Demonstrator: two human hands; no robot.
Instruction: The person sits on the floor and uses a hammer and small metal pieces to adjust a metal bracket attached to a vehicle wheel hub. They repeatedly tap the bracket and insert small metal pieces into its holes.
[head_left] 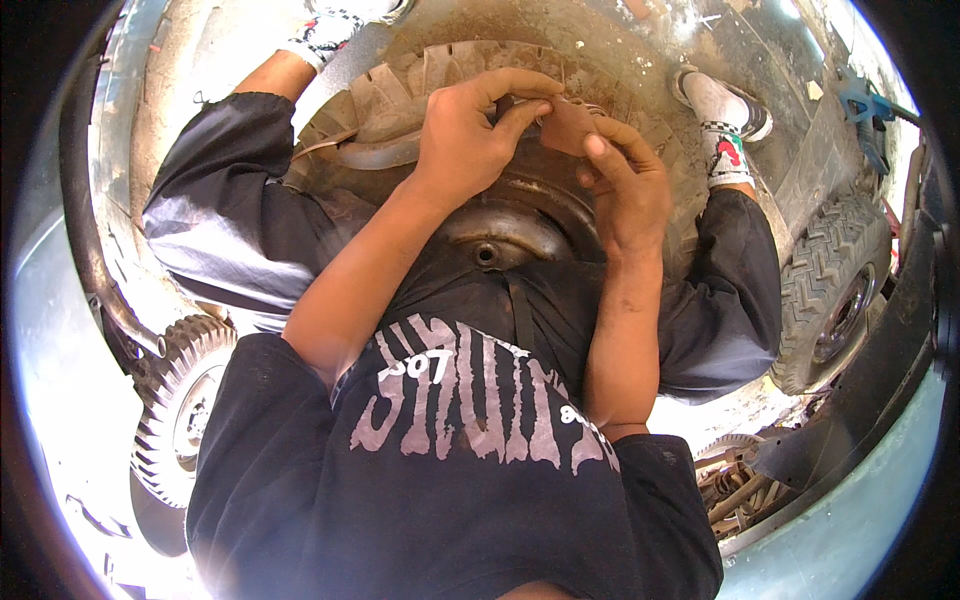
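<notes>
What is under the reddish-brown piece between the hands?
The large tyre shows below the reddish-brown piece; the left hand, right hand and piece hide part of it.

Two bare hands (462, 140), one flat brownish piece (568, 128), three treaded tires (450, 66), two patterned white socks (723, 158)

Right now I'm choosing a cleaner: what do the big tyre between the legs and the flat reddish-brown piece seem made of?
Big tyre: rubber, matte and dusty, by its chunky moulded tread. Flat reddish-brown piece: possibly rubber or abrasive sheet; its dull, plain face leaves this open.
</notes>
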